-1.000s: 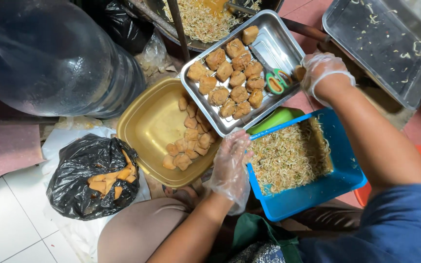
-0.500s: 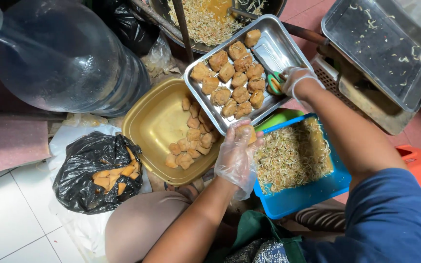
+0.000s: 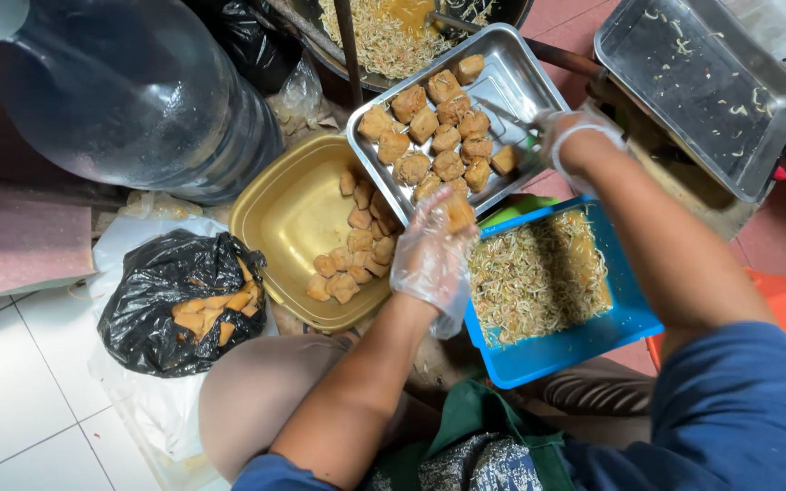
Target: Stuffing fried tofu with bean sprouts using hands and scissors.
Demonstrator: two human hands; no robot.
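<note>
Two gloved hands work over a steel tray (image 3: 539,82) of fried tofu pieces (image 3: 434,136) that sits tilted across a gold basin (image 3: 284,214) and a blue tub (image 3: 584,341). The left hand (image 3: 431,259), in a loose clear plastic glove, is closed around one tofu piece (image 3: 458,215) at the tray's near edge, fingers wrapped on it from below. The right hand (image 3: 568,132), also gloved, reaches in over the tray's right rim and touches another fried piece (image 3: 504,160) lying at the end of the rows; its fingers are curled, but whether they actually pinch that piece or something slim beside it cannot be told. More tofu (image 3: 357,250) lies loose in the gold basin, partly under the tray. The blue tub holds a mound of bean sprouts (image 3: 539,277), just beside the left hand. A black plastic bag (image 3: 170,305) with pale orange slices in its open mouth rests on white floor tiles to the left. A big clear water jug (image 3: 129,91) lies on its side behind the basin. A second steel tray (image 3: 698,86), flecked with a few sprouts, stands at the upper right, well apart from the hands, and a dark pan of sprouts (image 3: 384,36) shows at the top edge.
</note>
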